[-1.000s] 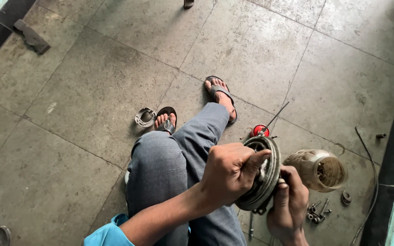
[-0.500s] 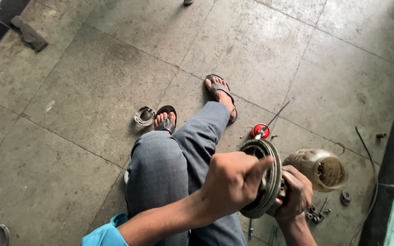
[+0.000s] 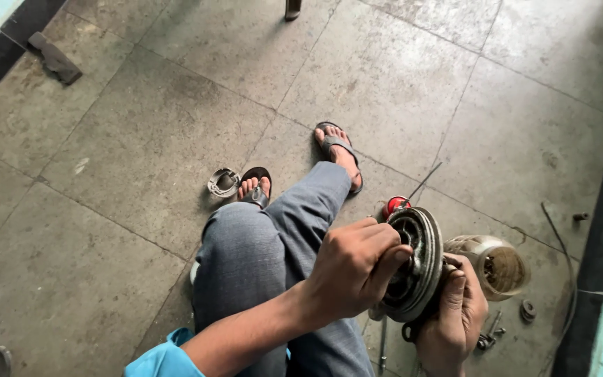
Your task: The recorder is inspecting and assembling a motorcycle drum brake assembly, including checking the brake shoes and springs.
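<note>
Lower right of frame: round dark grooved metal drum w/ silver rim (image 3: pixel 413 262), held on edge above the floor, flat faces turned left and right, axle line running roughly across the frame. Left hand (image 3: pixel 354 269) is on its near-left face, fingers curled tight into the hub. Right hand (image 3: pixel 455 318) cups the drum from below-right, fingers wrapped on the rim. Both grips clamped on the drum; left hand sits nearer its centre. Just right: clear dusty jar (image 3: pixel 497 265) on the grey tiled floor (image 3: pixel 141 139). Red-capped tool (image 3: pixel 396 204) pokes out behind the drum. Small bolts (image 3: pixel 486 340) near the right hand.
</note>
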